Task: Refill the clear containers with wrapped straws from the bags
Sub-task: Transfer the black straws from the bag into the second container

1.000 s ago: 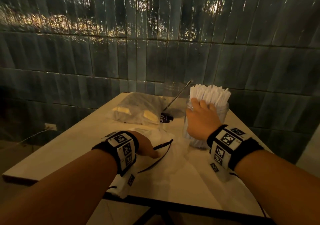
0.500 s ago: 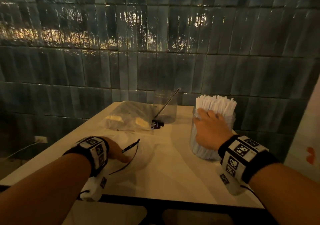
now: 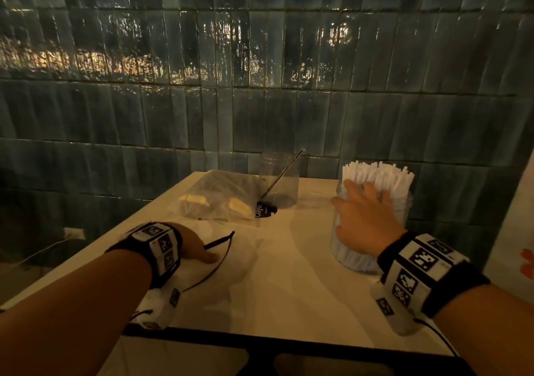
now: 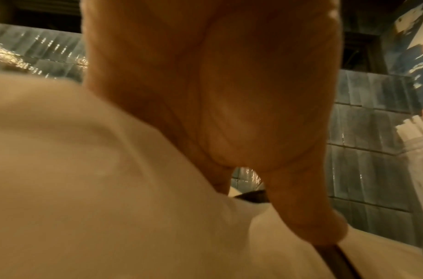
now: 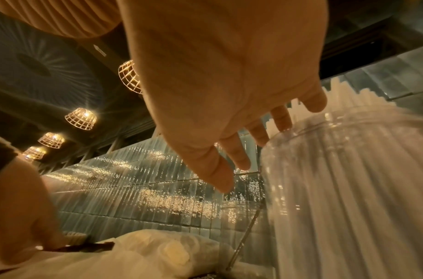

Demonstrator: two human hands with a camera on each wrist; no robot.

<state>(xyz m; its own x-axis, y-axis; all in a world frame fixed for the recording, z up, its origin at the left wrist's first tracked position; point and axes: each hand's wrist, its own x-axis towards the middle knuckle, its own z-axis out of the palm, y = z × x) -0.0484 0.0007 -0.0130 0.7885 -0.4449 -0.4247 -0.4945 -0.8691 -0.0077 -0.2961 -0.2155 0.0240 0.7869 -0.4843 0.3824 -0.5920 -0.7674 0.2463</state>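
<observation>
A clear container packed with white wrapped straws stands at the table's right. My right hand lies against its near side and the straws, fingers straight and spread; in the right wrist view the fingertips reach the container's rim. My left hand rests low on a limp, flat plastic bag and pinches its black strip, which lifts off the table. The thumb presses that black strip.
A second clear container holding a single dark straw stands at the back by the tiled wall. Beside it lies a clear bag with pale yellow contents. The table's front edge has a dark rim.
The full container has slid to the right under my right hand, away from the second container. My left hand has drawn the flat bag leftwards. The head view has tilted up.
</observation>
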